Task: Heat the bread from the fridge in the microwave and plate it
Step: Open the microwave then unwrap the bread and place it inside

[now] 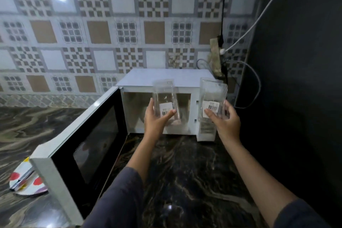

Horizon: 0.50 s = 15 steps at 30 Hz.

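A white microwave [162, 77] stands at the back of the dark marble counter [185, 163], its door [88, 140] swung wide open to the left. My left hand [157, 118] grips a clear plastic container half [165, 96] with a barcode label, held upright in front of the open cavity. My right hand [224, 122] grips a second clear plastic half [212, 92], also labelled, in front of the microwave's control panel. A pale brownish shape shows low behind the left piece; I cannot tell whether it is bread. A white plate [20, 174] with red dots lies at the lower left.
A metal utensil [22, 181] lies across the plate, partly behind the open door. A wall socket [216, 57] with black and white cables sits behind the microwave's right corner. A dark wall [296, 79] closes off the right side.
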Tool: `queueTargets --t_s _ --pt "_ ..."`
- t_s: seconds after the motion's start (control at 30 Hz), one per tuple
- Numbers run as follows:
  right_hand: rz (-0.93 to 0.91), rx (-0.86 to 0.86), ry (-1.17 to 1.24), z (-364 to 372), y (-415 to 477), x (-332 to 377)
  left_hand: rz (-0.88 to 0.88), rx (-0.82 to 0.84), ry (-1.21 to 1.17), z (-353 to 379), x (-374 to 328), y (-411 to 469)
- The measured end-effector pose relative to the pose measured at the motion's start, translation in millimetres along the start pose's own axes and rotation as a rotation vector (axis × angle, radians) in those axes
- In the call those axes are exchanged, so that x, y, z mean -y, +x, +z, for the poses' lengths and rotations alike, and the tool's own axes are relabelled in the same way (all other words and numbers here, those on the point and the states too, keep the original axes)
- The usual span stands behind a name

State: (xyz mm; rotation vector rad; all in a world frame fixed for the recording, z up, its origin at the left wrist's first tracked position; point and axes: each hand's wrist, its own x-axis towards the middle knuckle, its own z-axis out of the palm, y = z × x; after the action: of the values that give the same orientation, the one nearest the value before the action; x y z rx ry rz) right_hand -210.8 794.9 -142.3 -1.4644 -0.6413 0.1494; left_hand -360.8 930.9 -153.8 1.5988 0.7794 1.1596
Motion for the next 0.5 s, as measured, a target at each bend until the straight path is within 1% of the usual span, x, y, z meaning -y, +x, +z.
queueTargets --t_s 0.07,0.13,0.2,0.3,0.4,0.5 --pt "-0.036 0.018 0.026 13 30 16 0.011 0.008 0.021 0 -12 35" --pt "-0.06 0.055 0.034 28 59 33 0.01 0.029 -0.009 1 -26 67" --pt "-0.05 0.092 0.054 45 89 43 -0.003 0.055 -0.035 2 -35 100" --pt "0.067 0.152 0.104 74 131 44 -0.022 0.066 0.018 4 -42 144" --pt "0.197 0.157 0.163 99 165 35 -0.076 0.06 0.091 10 -41 178" --pt "0.292 0.189 0.129 116 189 23 -0.154 0.107 0.176 14 -33 204"
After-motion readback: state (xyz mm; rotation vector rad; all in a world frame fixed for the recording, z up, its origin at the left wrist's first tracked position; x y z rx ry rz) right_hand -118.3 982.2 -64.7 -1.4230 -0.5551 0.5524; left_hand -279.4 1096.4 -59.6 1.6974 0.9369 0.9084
